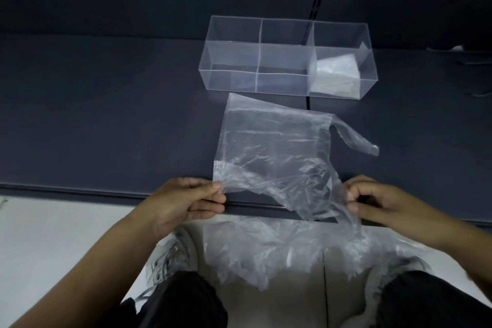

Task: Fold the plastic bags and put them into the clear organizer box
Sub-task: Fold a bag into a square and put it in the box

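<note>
Clear plastic bag (271, 152) stretched between the hands, spread away from them on dark table (106, 114); near corners pinched by left hand (191, 202) and right hand (378, 202). Beyond both, clear organizer box (231, 80), folded bag (338, 74) in right-end compartment.

Colours: plastic bag (271, 149), colourless, translucent, milky at creases, unpatterned; organizer box (231, 80), clear with whitish edges; folded bag (335, 74) inside, cloudy white; table (106, 114), plain dark slate blue-grey; floor (66, 234), pale off-white; trousers (186, 301), black; shoe (170, 255), light grey.
</note>
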Demonstrator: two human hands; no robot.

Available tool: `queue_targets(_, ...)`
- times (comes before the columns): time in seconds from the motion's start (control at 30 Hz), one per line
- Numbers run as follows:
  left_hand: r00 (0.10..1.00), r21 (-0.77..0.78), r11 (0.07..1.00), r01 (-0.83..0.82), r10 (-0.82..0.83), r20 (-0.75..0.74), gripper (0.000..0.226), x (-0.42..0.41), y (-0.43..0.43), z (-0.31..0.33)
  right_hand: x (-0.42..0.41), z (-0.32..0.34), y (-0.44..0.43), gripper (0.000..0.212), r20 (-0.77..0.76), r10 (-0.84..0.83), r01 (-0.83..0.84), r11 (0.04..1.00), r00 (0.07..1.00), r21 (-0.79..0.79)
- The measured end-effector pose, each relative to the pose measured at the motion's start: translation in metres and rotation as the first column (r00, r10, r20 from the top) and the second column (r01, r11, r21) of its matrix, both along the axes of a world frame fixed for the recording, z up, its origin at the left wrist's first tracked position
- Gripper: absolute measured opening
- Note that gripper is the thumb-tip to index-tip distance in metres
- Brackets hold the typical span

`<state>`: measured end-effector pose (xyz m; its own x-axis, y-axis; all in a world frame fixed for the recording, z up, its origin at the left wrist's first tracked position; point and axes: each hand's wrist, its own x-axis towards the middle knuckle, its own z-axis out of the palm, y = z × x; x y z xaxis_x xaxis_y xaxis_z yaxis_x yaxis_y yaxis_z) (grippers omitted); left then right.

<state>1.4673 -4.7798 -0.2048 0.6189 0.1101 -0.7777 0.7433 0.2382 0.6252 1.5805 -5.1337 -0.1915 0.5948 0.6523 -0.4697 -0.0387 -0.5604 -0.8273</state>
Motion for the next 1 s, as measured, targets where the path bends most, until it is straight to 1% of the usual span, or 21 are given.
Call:
queue_targets(0.07, 0.999, 0.012, 0.999, -0.047, 0.047, 0.010, 0.031, 0.001, 0.001, 0.000, 0.005, 0.006, -0.006, 0.025, -0.034, -0.013, 0.013, 1.000, 0.999, -0.005)
queue_targets(0.13, 0.997, 0.027, 0.997, -0.069, 0.068, 0.022, 0.028, 0.001, 0.003, -0.002, 0.011, 0.012, -0.016, 0.030, -0.088, -0.075, 0.074, 0.997, 0.993, -0.013)
queue_targets(0.23, 0.997, 0.035, 0.997, -0.072, 0.071, 0.029, 0.022, 0.000, 0.003, -0.004, 0.017, 0.009, -0.031, 0.026, -0.184, -0.226, 0.220, 0.974, 0.957, -0.049)
queue_targets(0.33, 0.997, 0.075, 0.995, -0.070, 0.068, 0.030, 0.024, 0.000, 0.000, -0.006, 0.018, 0.000, -0.040, 0.018, -0.174, -0.405, 0.398, 0.914, 0.898, -0.072)
queue_targets(0.4, 0.998, 0.109, 0.992, -0.058, 0.055, 0.033, 0.021, -0.001, -0.002, -0.007, 0.019, -0.006, -0.045, 0.023, -0.152, -0.508, 0.503, 0.861, 0.848, -0.076)
queue_targets(0.47, 0.999, 0.138, 0.990, -0.038, 0.034, 0.030, 0.019, -0.001, -0.004, -0.006, 0.020, -0.009, -0.049, 0.023, -0.086, -0.565, 0.560, 0.825, 0.820, -0.074)
queue_targets(0.53, 1.000, 0.148, 0.989, 0.015, -0.016, 0.006, 0.023, -0.001, -0.006, -0.003, 0.022, -0.011, -0.052, 0.017, 0.007, -0.577, 0.576, 0.814, 0.817, -0.075)
queue_targets(0.63, 0.983, 0.118, 0.976, 0.183, -0.178, -0.054, 0.037, -0.003, -0.009, 0.004, 0.024, -0.010, -0.052, 0.007, 0.166, -0.527, 0.547, 0.830, 0.833, -0.111)
queue_targets(0.67, 0.976, 0.113, 0.970, 0.216, -0.211, -0.056, 0.040, -0.002, -0.010, 0.007, 0.023, -0.008, -0.050, 0.003, 0.195, -0.519, 0.545, 0.831, 0.832, -0.115)
queue_targets(0.7, 0.974, 0.118, 0.968, 0.223, -0.219, -0.050, 0.042, 0.000, -0.011, 0.009, 0.022, -0.006, -0.049, 0.010, 0.196, -0.529, 0.555, 0.825, 0.825, -0.110)
queue_targets(0.77, 0.987, 0.156, 0.974, 0.162, -0.159, -0.031, 0.041, 0.006, -0.012, 0.012, 0.021, -0.002, -0.046, 0.024, 0.108, -0.601, 0.610, 0.786, 0.792, -0.096)
queue_targets(0.8, 0.993, 0.182, 0.976, 0.119, -0.116, -0.022, 0.037, 0.008, -0.012, 0.011, 0.019, 0.001, -0.045, 0.025, 0.054, -0.632, 0.634, 0.768, 0.773, -0.095)
queue_targets(0.87, 0.998, 0.228, 0.971, 0.068, -0.068, -0.008, 0.024, 0.012, -0.014, 0.007, 0.017, 0.003, -0.045, 0.014, -0.016, -0.657, 0.653, 0.752, 0.754, -0.092)
queue_targets(0.9, 0.998, 0.253, 0.966, 0.060, -0.062, 0.001, 0.020, 0.012, -0.016, 0.005, 0.015, 0.002, -0.046, 0.011, -0.027, -0.669, 0.665, 0.742, 0.743, -0.082)
queue_targets(1.0, 0.998, 0.314, 0.948, 0.047, -0.057, 0.022, 0.016, 0.009, -0.018, -0.003, 0.010, -0.003, -0.051, 0.015, 0.032, -0.723, 0.723, 0.688, 0.690, -0.054)
